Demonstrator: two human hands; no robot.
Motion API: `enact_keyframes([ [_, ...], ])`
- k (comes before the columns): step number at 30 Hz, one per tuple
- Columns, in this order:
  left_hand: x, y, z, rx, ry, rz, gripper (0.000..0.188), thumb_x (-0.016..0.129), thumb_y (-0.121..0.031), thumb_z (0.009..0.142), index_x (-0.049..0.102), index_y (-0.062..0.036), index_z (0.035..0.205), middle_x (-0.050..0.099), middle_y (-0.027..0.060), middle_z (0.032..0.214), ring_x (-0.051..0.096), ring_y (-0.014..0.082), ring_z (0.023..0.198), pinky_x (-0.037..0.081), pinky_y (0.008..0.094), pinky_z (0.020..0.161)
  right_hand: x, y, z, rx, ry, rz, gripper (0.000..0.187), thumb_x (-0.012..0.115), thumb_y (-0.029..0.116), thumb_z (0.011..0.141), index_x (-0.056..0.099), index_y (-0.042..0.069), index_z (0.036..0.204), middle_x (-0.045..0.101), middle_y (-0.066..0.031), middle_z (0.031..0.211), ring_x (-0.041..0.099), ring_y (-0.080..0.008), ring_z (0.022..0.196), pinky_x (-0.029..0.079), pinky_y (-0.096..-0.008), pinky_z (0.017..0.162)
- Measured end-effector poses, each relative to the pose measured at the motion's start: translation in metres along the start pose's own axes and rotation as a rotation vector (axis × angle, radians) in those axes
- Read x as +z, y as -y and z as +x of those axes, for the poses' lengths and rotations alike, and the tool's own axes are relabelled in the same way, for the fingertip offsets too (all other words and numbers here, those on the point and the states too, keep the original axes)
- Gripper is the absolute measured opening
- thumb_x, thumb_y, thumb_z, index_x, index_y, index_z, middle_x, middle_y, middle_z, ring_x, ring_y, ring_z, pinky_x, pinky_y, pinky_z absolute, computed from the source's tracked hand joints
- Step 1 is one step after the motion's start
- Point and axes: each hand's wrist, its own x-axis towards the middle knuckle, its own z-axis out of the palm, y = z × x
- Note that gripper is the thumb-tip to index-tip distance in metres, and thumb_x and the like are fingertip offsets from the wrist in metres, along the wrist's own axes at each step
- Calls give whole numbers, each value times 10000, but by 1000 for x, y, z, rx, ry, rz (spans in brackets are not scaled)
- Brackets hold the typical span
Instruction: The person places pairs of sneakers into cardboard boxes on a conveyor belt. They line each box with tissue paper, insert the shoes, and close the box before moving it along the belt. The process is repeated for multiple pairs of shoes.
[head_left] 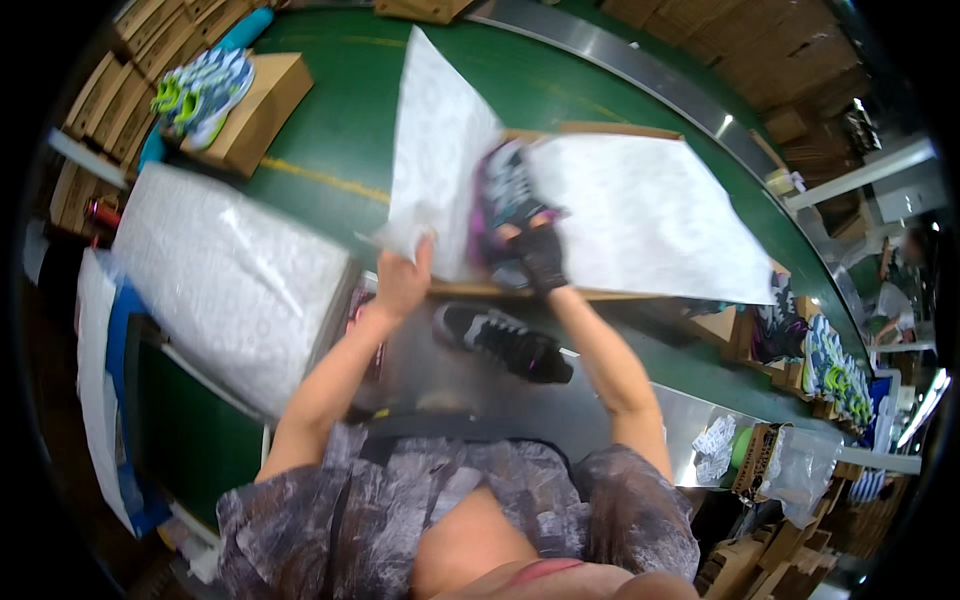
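Observation:
A shoebox (590, 294) lined with white wrapping paper (640, 210) lies in front of me. Inside it, toward the left, sits a blurred grey and purple sneaker (505, 185). My right hand (535, 255), in a black glove with bare fingertips, is closed on the sneaker's near end. With its thumb raised, my left hand (402, 280) pinches the near edge of a paper flap (440, 130) that stands up on the box's left side. Just nearer to me, a black and grey sneaker (505, 340) rests on the metal ledge.
A stack of white paper sheets (230, 280) lies to my left. Blue-green sneakers (205, 95) sit on a brown box (265, 110) at the far left. More boxed shoes (815, 350) stand at the right on the green belt (340, 100). Crumpled paper (714, 448) lies at the near right.

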Motion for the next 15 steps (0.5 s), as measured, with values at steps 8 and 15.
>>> enact_keyframes([
  [8, 43, 32, 34, -342, 586, -379, 473, 621, -221, 783, 446, 1, 1162, 416, 192, 1258, 436, 293, 1119, 354, 351, 905, -27, 86, 10, 18, 548, 75, 356, 544, 242, 760, 529, 51, 1059, 539, -141, 1061, 504, -259, 1028, 372, -405, 865],
  [15, 89, 50, 41, 390, 678, 676, 655, 604, -435, 702, 416, -147, 1261, 317, 167, 1331, 280, 307, 1238, 142, 614, 967, -120, 16, -36, 423, 173, -450, 374, 531, 270, 776, 512, 63, 1087, 483, -151, 1136, 458, -285, 1077, 307, -528, 867],
])
